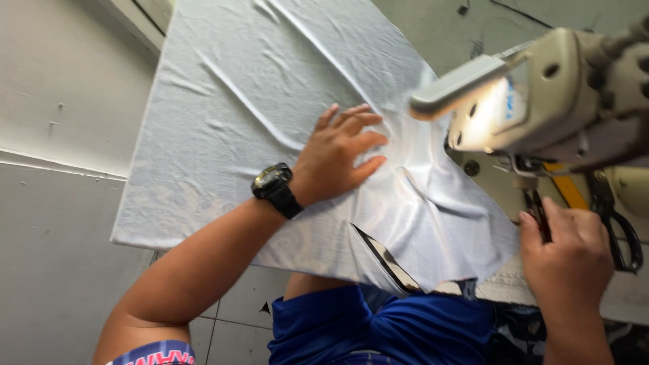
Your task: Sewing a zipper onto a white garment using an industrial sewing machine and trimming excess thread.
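Left hand (341, 157) lies flat, fingers spread, palm down on the white fabric (257, 122), gripping nothing. The fabric is draped over the table and runs under the head of the sewing machine (541, 101). Right hand (566, 251) sits at the needle area below the machine head, fingers curled; can't tell whether it holds anything. Black scissors (618, 233) lie just right of it. Black watch (276, 189) on left wrist.

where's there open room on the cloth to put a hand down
The white cloth lies open above and to the side of the left hand, out to its wall-side edge. It is crowded by the sewing machine head, where the right hand and scissors sit.
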